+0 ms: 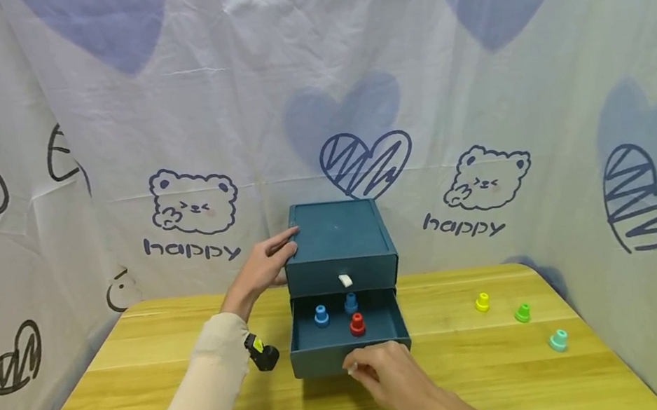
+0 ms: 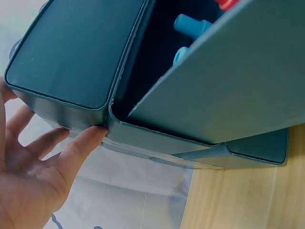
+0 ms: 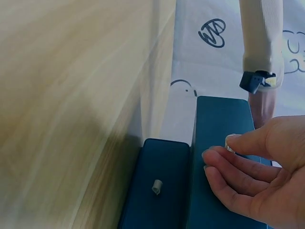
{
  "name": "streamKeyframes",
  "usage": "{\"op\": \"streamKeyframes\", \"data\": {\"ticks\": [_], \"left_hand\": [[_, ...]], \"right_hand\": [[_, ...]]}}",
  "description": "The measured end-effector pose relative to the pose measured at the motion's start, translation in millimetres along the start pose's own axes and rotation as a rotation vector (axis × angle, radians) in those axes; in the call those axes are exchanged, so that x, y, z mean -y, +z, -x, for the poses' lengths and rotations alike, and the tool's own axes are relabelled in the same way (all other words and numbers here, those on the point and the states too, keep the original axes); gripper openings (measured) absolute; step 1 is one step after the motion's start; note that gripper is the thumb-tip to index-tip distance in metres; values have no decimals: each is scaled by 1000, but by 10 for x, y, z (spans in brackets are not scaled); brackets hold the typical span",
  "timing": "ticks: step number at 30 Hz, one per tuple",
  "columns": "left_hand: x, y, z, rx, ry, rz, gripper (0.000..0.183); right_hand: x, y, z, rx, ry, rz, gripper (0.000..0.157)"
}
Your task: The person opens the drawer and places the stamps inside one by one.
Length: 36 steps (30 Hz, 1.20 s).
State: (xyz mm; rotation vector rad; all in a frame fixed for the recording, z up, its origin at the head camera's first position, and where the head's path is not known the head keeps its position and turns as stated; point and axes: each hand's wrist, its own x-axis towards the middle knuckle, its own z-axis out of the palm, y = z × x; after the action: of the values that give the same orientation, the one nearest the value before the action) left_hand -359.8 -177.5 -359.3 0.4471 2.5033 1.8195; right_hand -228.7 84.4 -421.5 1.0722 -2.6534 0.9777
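Note:
A dark teal drawer cabinet point(image 1: 337, 232) stands at the back of the table. One drawer point(image 1: 320, 361) is pulled out below the top one, holding two blue pegs point(image 1: 321, 316) and a red peg point(image 1: 357, 325). My right hand point(image 1: 392, 376) pinches this drawer's small white pull point(image 3: 229, 143) between thumb and fingertips. At the cabinet's left side, my left hand point(image 1: 264, 264) rests with fingers extended against the side and top edge. The left wrist view shows its thumb and fingers point(image 2: 78, 148) along the cabinet wall.
On the table point(image 1: 474, 367) to the right stand a yellow peg point(image 1: 482, 302), a green peg point(image 1: 523, 312) and a mint peg point(image 1: 558, 340). A lower drawer point(image 3: 159, 164) with a white pull point(image 3: 157, 187) is shut. A printed curtain point(image 1: 254, 131) hangs behind.

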Motion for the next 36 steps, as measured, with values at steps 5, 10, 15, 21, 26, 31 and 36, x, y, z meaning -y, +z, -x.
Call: {"op": "streamKeyframes", "data": {"ticks": [5, 10, 15, 21, 26, 31, 36], "left_hand": [[6, -7, -4, 4, -1, 4, 54], [8, -9, 5, 7, 9, -10, 54], [7, -7, 8, 0, -3, -2, 53], [-2, -15, 25, 1, -11, 5, 53], [-15, -7, 31, -2, -5, 7, 53], [-17, -8, 34, 2, 0, 7, 53], [-24, -6, 19, 12, -2, 16, 53]], "right_hand": [[-50, 7, -69, -27, -3, 14, 12], [-87, 23, -128, -55, -21, 36, 9], [-128, 46, -180, -87, -45, 50, 8], [-179, 78, -251, -131, -50, 68, 10], [-226, 75, -286, -146, -58, 74, 10], [-267, 79, -344, -165, -75, 77, 9], [-311, 81, -401, -185, -79, 98, 9]]}}
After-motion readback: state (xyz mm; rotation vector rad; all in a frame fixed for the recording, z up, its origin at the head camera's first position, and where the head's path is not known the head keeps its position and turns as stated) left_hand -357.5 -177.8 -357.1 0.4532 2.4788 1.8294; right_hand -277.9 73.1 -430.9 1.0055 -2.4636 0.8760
